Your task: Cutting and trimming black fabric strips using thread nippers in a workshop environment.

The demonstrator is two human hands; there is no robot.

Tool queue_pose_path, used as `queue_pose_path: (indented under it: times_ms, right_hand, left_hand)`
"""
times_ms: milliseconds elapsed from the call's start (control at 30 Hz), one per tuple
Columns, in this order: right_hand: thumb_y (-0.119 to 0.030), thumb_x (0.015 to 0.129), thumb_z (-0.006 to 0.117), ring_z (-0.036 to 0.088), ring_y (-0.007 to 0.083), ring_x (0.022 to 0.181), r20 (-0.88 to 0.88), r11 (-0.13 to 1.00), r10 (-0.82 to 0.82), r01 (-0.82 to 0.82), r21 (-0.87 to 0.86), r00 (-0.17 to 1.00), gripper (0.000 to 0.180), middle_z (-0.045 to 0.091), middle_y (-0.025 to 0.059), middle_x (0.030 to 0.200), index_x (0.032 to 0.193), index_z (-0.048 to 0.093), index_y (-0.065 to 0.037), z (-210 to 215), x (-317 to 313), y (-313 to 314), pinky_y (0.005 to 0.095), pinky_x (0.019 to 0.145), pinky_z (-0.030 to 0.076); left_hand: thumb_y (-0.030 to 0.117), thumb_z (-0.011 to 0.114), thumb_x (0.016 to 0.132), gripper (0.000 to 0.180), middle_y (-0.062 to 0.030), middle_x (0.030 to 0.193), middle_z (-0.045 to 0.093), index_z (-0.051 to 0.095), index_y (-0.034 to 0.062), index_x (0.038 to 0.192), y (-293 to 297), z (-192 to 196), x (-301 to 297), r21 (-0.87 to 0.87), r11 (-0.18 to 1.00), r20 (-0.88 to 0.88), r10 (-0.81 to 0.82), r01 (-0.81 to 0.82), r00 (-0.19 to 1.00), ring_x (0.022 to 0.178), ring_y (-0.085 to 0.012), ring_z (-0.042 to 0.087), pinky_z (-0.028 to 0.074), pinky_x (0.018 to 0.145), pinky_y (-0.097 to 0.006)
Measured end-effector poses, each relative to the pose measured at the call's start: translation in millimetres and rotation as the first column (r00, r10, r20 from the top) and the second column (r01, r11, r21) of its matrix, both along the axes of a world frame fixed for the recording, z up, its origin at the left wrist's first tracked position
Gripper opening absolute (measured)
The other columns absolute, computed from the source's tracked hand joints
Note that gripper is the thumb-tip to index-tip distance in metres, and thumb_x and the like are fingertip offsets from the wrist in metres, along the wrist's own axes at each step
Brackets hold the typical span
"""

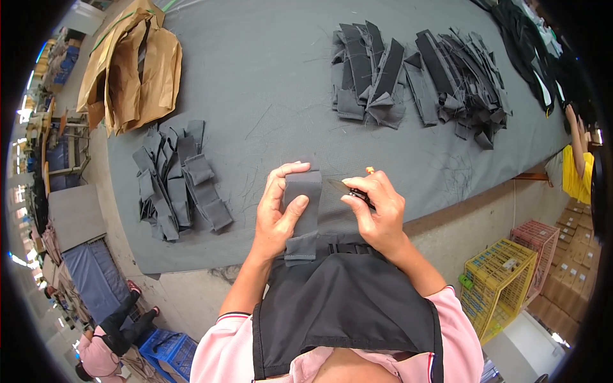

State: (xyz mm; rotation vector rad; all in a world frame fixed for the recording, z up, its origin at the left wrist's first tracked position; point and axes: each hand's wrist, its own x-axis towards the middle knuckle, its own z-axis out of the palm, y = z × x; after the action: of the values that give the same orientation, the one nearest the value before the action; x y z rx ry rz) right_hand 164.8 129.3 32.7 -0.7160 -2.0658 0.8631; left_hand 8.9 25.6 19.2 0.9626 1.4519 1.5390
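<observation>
My left hand (pixel 273 220) is closed on a dark grey fabric strip (pixel 304 207), thumb on its face and fingers behind it. The strip hangs down toward my black apron (pixel 357 303), and its lower end looks folded. To the right of it, my right hand (pixel 386 220) grips a pair of small black thread snips (pixel 360 193) with a yellow bit at the end. Their thin blades point left toward the strip's upper edge, a little apart from it. A pile of similar grey strips (pixel 172 182) lies to the left on the table.
Dark grey cloth (pixel 268 70) with loose threads covers the table. Toward the far right lie more strip piles (pixel 447 80); a crumpled brown paper bag (pixel 143 73) stands far left. Yellow (pixel 498 281) and pink crates are on the floor at right. Other people are at both sides.
</observation>
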Motion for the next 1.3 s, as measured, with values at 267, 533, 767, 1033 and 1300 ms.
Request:
queue_pose_path:
  times_ms: [267,533,767,1033,1300]
  right_hand:
    - [-0.003,0.071,0.070,0.055,0.0172,0.055,0.044,0.990,0.023,-0.017,-0.139,0.999,0.021,0.055,0.0055,0.073,0.091,0.063,-0.004,8,1,-1,0.0278,0.051,0.044]
    - [-0.002,0.070,0.070,0.054,0.0160,0.056,0.065,0.968,0.122,-0.104,-0.227,0.990,0.022,0.050,0.0059,0.079,0.091,0.062,-0.004,15,-3,4,0.0278,0.050,0.044]
    - [-0.001,0.070,0.069,0.054,0.0164,0.055,0.042,0.972,0.170,-0.161,-0.169,0.985,0.020,0.048,0.0062,0.076,0.089,0.063,-0.003,8,-10,3,0.0281,0.049,0.044]
    - [-0.001,0.071,0.069,0.051,0.0152,0.058,-0.006,0.964,0.073,-0.072,-0.255,0.997,0.018,0.049,0.0070,0.075,0.088,0.063,-0.002,7,-9,1,0.0260,0.052,0.044]
    - [-0.004,0.074,0.066,0.053,0.0187,0.069,-0.007,0.929,0.113,-0.108,-0.354,0.994,0.016,0.048,0.0069,0.080,0.089,0.060,-0.004,12,-6,12,0.0293,0.062,0.046]
  left_hand:
    - [0.014,0.061,0.084,0.032,-0.0108,0.124,0.050,0.053,-0.0011,0.111,3,1,0,-0.020,1.000,-0.035,-0.006,0.005,0.999,0.120,-0.0252,0.041,0.029,0.102,-0.036]
    - [0.011,0.063,0.083,0.022,-0.0137,0.123,0.051,0.050,-0.0002,0.096,4,1,-5,0.044,0.996,-0.304,-0.061,0.078,0.951,0.120,-0.0283,0.040,0.030,0.101,-0.039]
    - [0.009,0.066,0.077,0.026,-0.0131,0.120,0.053,0.041,0.0030,0.080,8,8,0,0.031,0.995,-0.354,-0.081,0.098,0.932,0.117,-0.0320,0.043,0.034,0.097,-0.042]
    - [0.008,0.067,0.075,0.028,-0.0148,0.119,0.053,0.040,0.0029,0.080,9,2,-2,0.038,0.995,-0.375,-0.068,0.089,0.924,0.116,-0.0340,0.044,0.034,0.096,-0.043]
    - [0.004,0.061,0.077,0.035,-0.0125,0.118,0.056,0.058,-0.0005,0.111,22,12,4,-0.001,0.995,-0.368,-0.095,0.102,0.925,0.119,-0.0307,0.045,0.034,0.100,-0.040]
